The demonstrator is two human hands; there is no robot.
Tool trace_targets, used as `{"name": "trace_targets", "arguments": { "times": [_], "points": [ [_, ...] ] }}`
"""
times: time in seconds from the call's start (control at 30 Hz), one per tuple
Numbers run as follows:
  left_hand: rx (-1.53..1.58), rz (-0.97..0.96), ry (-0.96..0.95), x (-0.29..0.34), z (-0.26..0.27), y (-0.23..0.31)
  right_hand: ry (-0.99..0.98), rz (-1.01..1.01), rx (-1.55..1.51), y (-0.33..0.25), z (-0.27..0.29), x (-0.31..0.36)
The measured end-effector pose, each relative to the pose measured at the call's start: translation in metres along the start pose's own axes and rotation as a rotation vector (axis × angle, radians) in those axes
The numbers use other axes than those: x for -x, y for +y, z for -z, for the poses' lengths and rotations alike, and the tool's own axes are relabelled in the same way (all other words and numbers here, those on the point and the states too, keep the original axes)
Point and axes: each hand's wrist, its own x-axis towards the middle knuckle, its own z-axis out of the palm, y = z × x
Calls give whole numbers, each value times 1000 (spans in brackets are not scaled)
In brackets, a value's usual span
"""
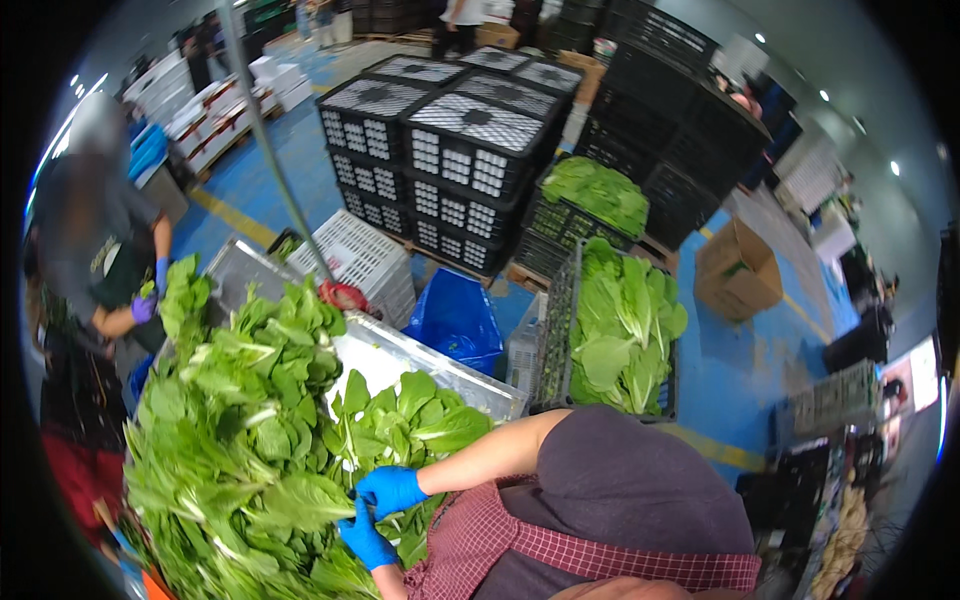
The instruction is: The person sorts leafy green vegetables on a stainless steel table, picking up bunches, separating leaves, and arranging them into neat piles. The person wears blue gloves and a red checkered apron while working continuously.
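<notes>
My right hand (394, 491), in a blue glove, is closed with its fingers pinching at the end of a leafy green (305, 502). Just below it, my left hand (366, 538), gloved in blue too, closes on the same end, so the two hands nearly meet. The leaf points away to the left over a big heap of leafy greens (230, 430). Beside my right forearm lies a smaller pile of broad-leaved greens (405, 415), on the pale top of a metal-edged table (440, 362). My fingertips are partly hidden among the leaves.
Across the heap a person (105, 240) in purple gloves handles greens. Crates of greens (625, 330) stand behind my right arm. A blue bag-lined bin (455, 320), a grey crate (355, 262) and stacked black crates (450, 150) sit beyond the table. A pole (265, 135) rises at its far edge.
</notes>
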Motion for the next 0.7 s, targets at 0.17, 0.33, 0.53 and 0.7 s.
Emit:
{"name": "trace_targets", "arguments": {
  "times": [0.17,0.33,0.53,0.7],
  "points": [
    [20,111,-42,20,-25,15,44,3,-203,21,7,19],
    [63,163,-45,15,-29,0,14,-149,-489,35,8,33],
    [86,86,206,19,-43,14,254,-358,-882,38,3,31],
    [-240,38,41,2,-31,8,-98,-355,-708,35,35,31]
  ]
}}
